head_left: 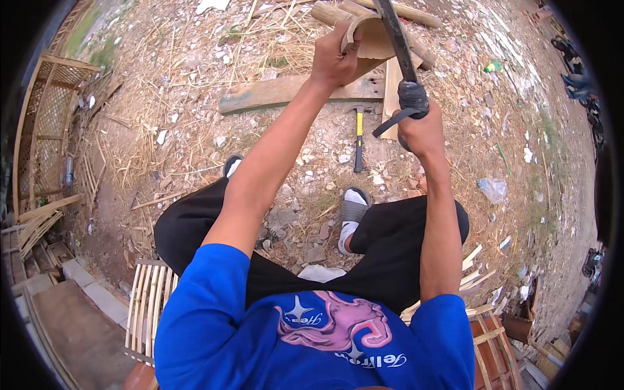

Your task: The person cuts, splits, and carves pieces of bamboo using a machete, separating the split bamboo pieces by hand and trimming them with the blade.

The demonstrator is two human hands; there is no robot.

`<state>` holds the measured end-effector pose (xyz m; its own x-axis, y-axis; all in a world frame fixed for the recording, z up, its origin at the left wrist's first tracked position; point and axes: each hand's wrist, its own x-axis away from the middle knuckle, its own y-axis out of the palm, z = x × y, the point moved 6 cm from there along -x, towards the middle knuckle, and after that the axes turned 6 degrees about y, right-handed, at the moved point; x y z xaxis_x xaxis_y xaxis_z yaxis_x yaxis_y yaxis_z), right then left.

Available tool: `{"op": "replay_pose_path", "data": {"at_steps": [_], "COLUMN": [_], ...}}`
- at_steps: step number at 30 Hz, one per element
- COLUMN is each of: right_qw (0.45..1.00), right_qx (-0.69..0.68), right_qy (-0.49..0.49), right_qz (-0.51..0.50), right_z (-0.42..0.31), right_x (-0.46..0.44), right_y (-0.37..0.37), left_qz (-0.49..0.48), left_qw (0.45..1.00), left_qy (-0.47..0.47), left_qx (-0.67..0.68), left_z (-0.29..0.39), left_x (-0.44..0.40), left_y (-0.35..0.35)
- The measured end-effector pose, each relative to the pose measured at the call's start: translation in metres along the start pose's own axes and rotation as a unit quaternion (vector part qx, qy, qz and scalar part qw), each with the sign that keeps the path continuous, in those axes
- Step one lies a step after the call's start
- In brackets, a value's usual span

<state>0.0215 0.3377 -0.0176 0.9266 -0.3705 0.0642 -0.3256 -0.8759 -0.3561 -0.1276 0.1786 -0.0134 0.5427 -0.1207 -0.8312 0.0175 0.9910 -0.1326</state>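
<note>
Pass: between bare left forearm (286,143) and bare right forearm (442,221) | low obstacles: yellow-and-black claw hammer (359,133), weathered wooden plank (260,97) | far end blocked: long dark metal blade (398,45), curved tan bamboo piece (376,42)

Knife (398,40) cut off at top above the right hand (422,128), bamboo (374,43) at the left hand (334,56) partly hidden behind the knife, dark shapes (577,71) well rightward too small to tell.

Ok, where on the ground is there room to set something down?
Roomiest, though littered: between the plank, the hammer and left forearm; also between right forearm and plastic bag. Crowded near the logs, where the left hand holds the curved piece and the right hand the machete.
</note>
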Motion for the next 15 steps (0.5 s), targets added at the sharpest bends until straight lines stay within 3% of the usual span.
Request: {"op": "replay_pose_path", "data": {"at_steps": [6, 8, 10, 15], "right_qw": [0.998, 0.998, 0.995, 0.994], "right_qx": [0.056, -0.003, -0.086, -0.091], "right_qy": [0.034, 0.064, 0.027, 0.053], "right_qz": [-0.012, -0.003, 0.034, 0.044], "right_z": [-0.015, -0.013, -0.021, -0.003], "right_x": [0.005, 0.016, 0.030, 0.030], "right_y": [-0.007, 0.012, 0.026, 0.038], "left_qz": [0.006, 0.025, 0.024, 0.022], "left_qw": [1.000, 1.000, 0.999, 0.999], "left_qy": [-0.031, -0.013, -0.022, -0.023], "left_qx": [-0.003, -0.005, 0.000, 0.003], "left_z": [-0.003, 0.001, 0.002, 0.008], "left_x": [0.003, 0.002, 0.005, 0.005], "left_y": [0.005, 0.004, 0.004, 0.004]}}
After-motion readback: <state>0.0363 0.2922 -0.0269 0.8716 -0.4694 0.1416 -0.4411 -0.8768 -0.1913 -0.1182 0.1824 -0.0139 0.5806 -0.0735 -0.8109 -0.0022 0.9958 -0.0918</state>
